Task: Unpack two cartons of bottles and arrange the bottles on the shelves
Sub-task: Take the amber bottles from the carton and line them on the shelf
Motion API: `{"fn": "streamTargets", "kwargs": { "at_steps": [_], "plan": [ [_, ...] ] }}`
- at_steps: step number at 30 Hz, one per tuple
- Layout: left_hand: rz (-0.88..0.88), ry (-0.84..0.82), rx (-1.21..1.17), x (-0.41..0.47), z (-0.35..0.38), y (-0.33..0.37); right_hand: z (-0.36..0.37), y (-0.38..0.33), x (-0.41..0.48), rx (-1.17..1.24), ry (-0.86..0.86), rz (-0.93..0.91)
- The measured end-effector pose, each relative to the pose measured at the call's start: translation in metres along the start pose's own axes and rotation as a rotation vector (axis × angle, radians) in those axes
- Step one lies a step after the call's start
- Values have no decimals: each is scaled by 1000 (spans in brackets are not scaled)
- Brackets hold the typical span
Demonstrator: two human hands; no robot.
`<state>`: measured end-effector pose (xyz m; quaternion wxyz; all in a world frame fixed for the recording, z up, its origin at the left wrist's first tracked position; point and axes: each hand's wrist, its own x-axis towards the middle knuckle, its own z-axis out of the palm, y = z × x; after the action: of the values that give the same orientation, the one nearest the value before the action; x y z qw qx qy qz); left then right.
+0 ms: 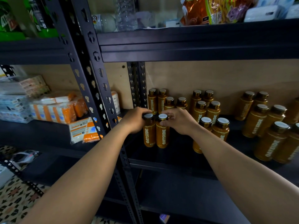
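Observation:
Two brown OATSIDE bottles stand side by side at the left front of the dark shelf (161, 160). My left hand (135, 119) grips the cap of the left bottle (149, 135). My right hand (179, 121) grips the cap of the right bottle (162, 136). Behind them stand several more bottles (161, 101) in pairs. A second group (208, 110) stands to the right, and a third group (265, 125) stands further right. No carton is in view.
A black slotted upright post (100, 88) divides this bay from the left one, where orange-and-white packets (58, 110) are stacked. The shelf above holds snack bags (210, 10) and clear plastic bottles (126, 13). Green soda bottles (9, 20) sit top left. Patterned floor (14, 201) lies below.

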<state>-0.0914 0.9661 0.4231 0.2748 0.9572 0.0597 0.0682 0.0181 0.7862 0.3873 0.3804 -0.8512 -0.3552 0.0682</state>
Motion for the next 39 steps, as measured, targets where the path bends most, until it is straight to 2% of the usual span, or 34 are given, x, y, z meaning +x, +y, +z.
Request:
{"fn": "streamTargets", "kwargs": {
  "at_steps": [33, 39],
  "plan": [
    [-6, 32, -26, 8, -4, -3, -8, -5, 1, -78, -4, -3],
    [100, 92, -76, 34, -22, 16, -46, -15, 14, -123, 84, 4]
  ]
}}
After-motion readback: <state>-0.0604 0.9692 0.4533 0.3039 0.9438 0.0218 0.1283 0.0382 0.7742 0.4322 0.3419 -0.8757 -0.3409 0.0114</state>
